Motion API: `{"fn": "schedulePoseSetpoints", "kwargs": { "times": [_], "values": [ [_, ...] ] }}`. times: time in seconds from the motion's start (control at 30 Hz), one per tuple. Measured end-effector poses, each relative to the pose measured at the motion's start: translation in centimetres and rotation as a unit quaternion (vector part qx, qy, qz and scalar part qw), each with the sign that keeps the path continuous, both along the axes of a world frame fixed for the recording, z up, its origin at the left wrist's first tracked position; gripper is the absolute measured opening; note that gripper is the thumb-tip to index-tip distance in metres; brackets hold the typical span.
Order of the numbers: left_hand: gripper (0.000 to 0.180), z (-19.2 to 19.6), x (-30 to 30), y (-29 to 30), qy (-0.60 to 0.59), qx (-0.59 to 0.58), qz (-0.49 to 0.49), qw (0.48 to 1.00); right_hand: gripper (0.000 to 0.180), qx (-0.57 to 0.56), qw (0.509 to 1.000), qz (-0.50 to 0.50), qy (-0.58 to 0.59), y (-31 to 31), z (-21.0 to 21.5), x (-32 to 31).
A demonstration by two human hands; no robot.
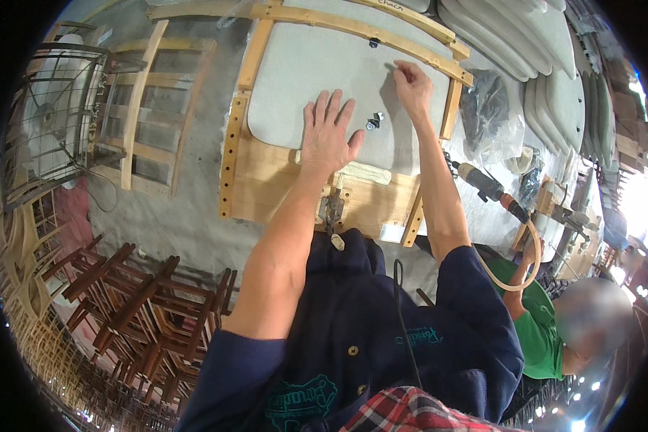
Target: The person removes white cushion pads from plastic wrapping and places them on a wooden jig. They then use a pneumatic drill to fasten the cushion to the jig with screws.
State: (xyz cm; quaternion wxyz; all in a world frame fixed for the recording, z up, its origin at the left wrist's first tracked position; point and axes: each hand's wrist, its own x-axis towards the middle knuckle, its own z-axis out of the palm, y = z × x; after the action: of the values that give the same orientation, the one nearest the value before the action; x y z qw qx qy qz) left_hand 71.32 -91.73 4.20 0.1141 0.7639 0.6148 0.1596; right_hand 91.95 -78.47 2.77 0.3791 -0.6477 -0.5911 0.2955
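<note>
Two hands work on a grey seat pad (317, 65) lying in a wooden chair frame (233, 144). Small dark hardware (374, 121) just right of the left hand (326, 133) is too tiny to identify, perhaps screws. That hand lies flat, fingers spread, on the pad. Beyond it, the right hand (412, 85) pinches its fingertips together on the pad; anything held is hidden.
</note>
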Motion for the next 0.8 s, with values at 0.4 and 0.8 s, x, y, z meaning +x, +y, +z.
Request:
{"fn": "schedulePoseSetpoints", "kwargs": {
  "times": [0.4,0.8],
  "values": [
    [0.069,-0.2,0.1,0.1,0.022,-0.032,-0.001,0.999,0.030,-0.029,0.959,0.253,-0.125,-7.8,4.7,0.0],
    [0.068,0.2,0.3,0.2,0.066,-0.057,-0.008,0.996,0.021,0.028,0.977,-0.019,-0.211,0.2,2.8,7.1]
  ]
}}
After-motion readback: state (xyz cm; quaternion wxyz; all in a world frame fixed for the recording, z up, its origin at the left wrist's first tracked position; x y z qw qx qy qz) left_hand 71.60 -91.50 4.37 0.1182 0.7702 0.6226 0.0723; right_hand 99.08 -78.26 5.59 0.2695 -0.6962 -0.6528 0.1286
